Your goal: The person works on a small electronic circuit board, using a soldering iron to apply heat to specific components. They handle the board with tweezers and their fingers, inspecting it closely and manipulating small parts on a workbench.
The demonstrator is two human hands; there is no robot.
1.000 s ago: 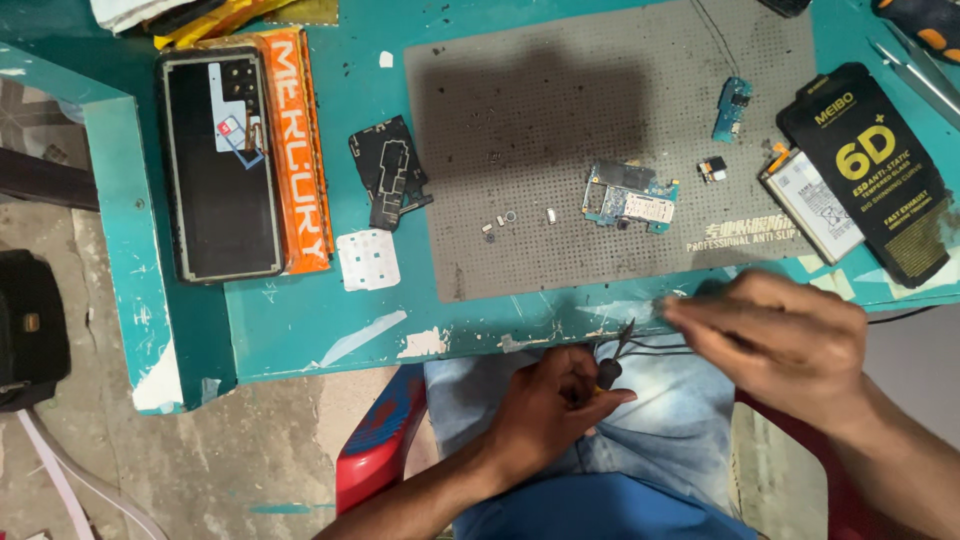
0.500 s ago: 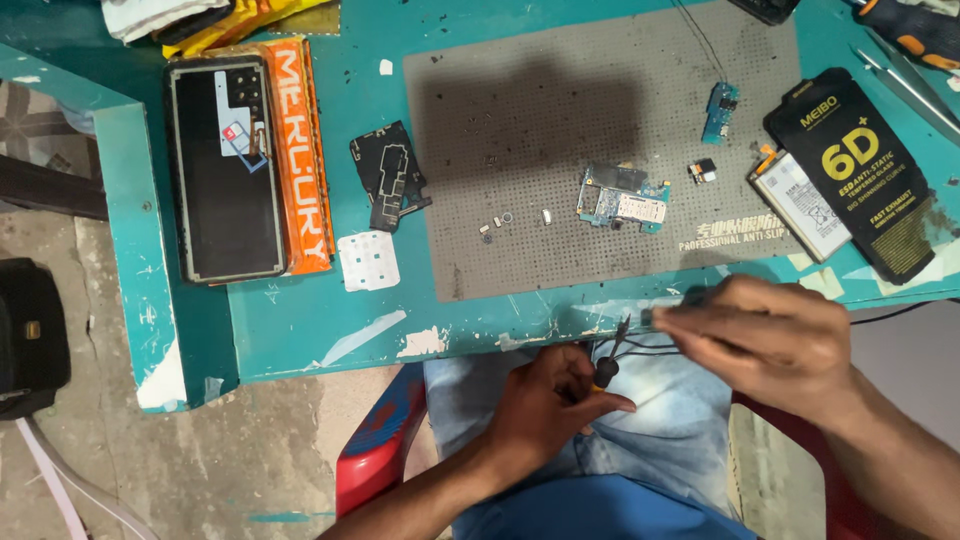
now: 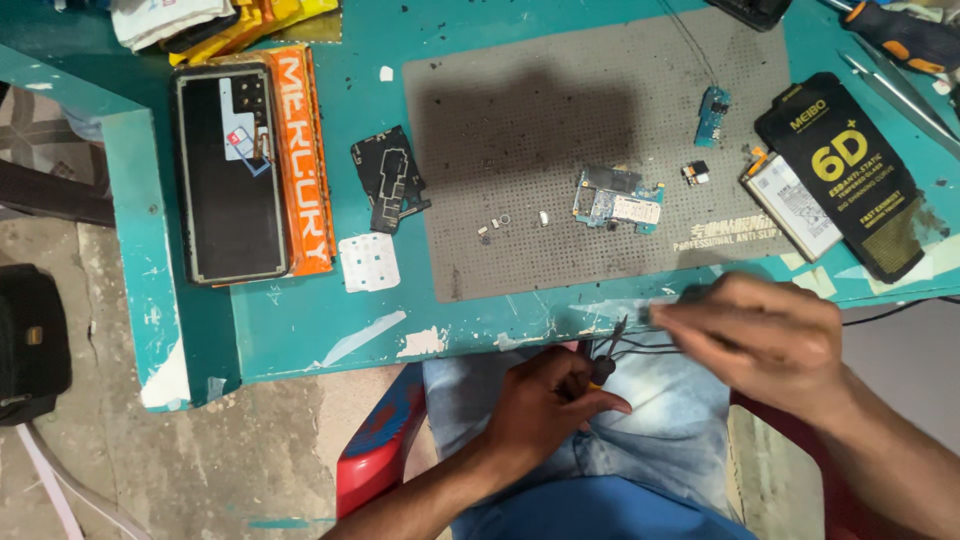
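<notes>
Chipped teal workbench point(image 3: 300, 330) edge, left hand point(image 3: 545, 405) pinching small black-handled pliers point(image 3: 600, 365) over lap, right hand point(image 3: 765, 335) — fingers closed on thin black wires point(image 3: 640, 350) — blue circuit board point(image 3: 617, 198) on grey perforated mat point(image 3: 560, 240).

1 orange rectangular package point(image 3: 310, 160), printed in white, is laid at the table's left, under a dark phone screen point(image 3: 228, 175). 1 black rectangular package point(image 3: 850, 170), printed in yellow, is laid at right.
</notes>
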